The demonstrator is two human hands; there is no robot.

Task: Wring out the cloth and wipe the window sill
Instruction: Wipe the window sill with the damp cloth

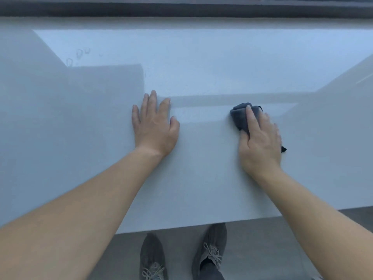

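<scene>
In the head view, the dark grey cloth [241, 116] is seen bunched beneath the right hand [260, 138] and pressed onto the pale window sill [201, 178]. The fingers are laid nearly straight over it rather than clenched, though their far side is blurred. Part of the cloth shows ahead of the knuckles, and a small corner pokes out right of the wrist. The left hand [154, 126], well apart to the left of the grip, is rested flat with fingers spread, holding nothing. Water drops [80, 54] are seen far ahead and leftward. The cloth is judged soft, light and damp, best kept gathered under the whole palm so that no loose edge trails.
</scene>
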